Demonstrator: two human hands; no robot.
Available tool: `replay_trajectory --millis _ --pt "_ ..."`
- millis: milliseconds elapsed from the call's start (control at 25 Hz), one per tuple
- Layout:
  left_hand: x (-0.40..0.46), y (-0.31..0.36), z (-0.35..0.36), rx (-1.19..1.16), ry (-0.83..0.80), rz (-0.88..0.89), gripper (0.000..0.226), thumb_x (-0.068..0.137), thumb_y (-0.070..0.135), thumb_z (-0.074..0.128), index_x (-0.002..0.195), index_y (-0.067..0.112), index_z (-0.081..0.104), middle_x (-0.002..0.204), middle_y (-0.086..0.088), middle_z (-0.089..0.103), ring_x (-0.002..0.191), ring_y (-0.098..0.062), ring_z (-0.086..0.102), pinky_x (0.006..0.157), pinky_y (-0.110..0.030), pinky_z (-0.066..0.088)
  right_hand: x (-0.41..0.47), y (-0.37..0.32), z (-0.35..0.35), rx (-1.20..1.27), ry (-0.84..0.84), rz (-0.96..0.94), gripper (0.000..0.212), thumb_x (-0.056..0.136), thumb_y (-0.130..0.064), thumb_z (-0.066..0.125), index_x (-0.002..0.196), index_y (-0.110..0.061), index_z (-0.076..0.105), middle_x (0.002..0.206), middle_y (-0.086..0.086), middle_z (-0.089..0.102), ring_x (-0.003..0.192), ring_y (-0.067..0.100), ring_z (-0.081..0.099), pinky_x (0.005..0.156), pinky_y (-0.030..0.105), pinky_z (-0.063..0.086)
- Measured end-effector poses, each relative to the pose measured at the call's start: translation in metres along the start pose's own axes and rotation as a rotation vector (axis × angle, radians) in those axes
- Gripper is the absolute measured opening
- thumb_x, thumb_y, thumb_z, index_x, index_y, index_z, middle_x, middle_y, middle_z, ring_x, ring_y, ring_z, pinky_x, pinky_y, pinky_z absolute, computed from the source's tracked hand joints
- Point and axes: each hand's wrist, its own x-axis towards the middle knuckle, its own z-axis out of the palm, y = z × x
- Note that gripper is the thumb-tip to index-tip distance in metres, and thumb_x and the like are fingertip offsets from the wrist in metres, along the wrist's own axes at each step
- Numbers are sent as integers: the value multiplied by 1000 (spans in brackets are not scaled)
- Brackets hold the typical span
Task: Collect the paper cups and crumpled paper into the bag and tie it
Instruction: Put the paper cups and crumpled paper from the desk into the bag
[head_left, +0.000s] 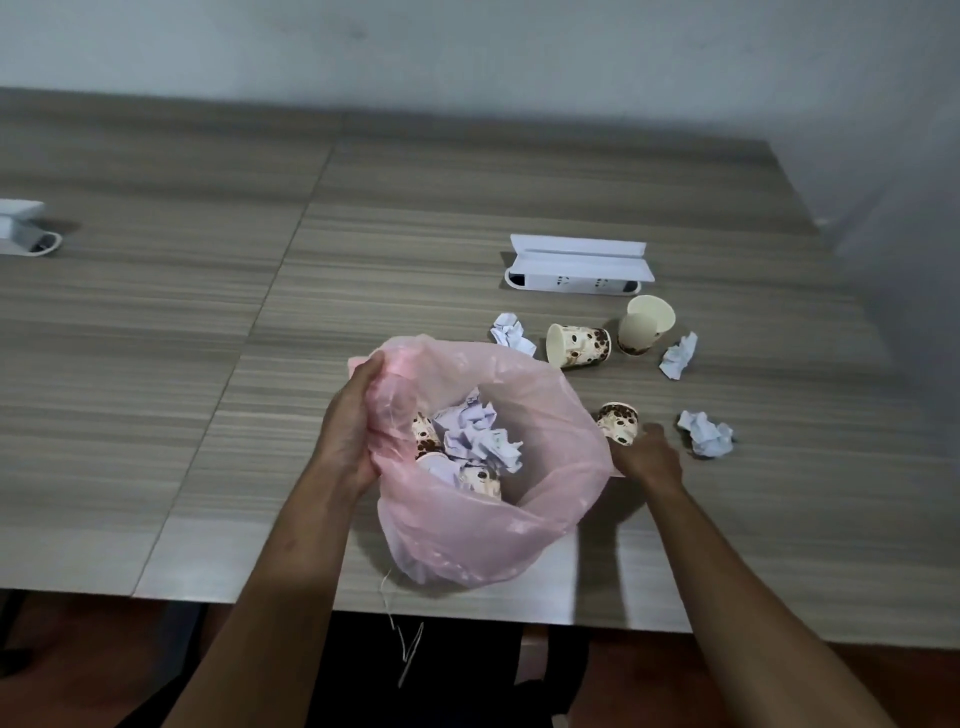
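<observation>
A pink plastic bag (545, 525) stands open on the table near the front edge, holding crumpled paper (480, 431) and patterned paper cups (480, 480). My left hand (353, 421) grips the bag's left rim. My right hand (647, 457) rests beside the bag's right side, fingers touching an upside-down paper cup (618, 422); its grip is unclear. Further back, one cup (576, 345) lies on its side and another (644, 325) is tipped over. Three crumpled paper balls lie loose: one (511, 333) behind the bag, one (679, 356) at right, one (706, 434) near my right hand.
A white folded box (579, 265) lies behind the cups. Another white object (23, 228) sits at the far left edge. The wooden table (208, 364) stretches wide to the left; its front edge runs just below the bag.
</observation>
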Motion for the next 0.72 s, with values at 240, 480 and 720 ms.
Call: replay_trajectory --millis 240,480,720 --pt "-5 3 -29 183 193 76 41 85 36 70 108 3 65 65 -8 66 42 -16 60 42 -19 46 -23 -26 -15 316 183 -85 65 73 -42 76 129 -19 53 126 11 64 108 29 62 85 33 49" --pt "-11 5 -35 154 218 108 39 89 33 67 110 0 65 60 -4 68 45 -15 63 42 -18 47 -120 -109 -53 245 -28 -746 70 73 -34 83 135 -30 52 123 -3 52 91 10 63 74 14 53" --pt "-6 7 -28 107 201 125 33 89 33 67 106 6 66 74 -8 64 52 -16 61 48 -22 48 -158 -121 -12 -320 -345 -883 82 66 -66 74 139 -41 47 137 -1 47 127 16 46 105 34 41"
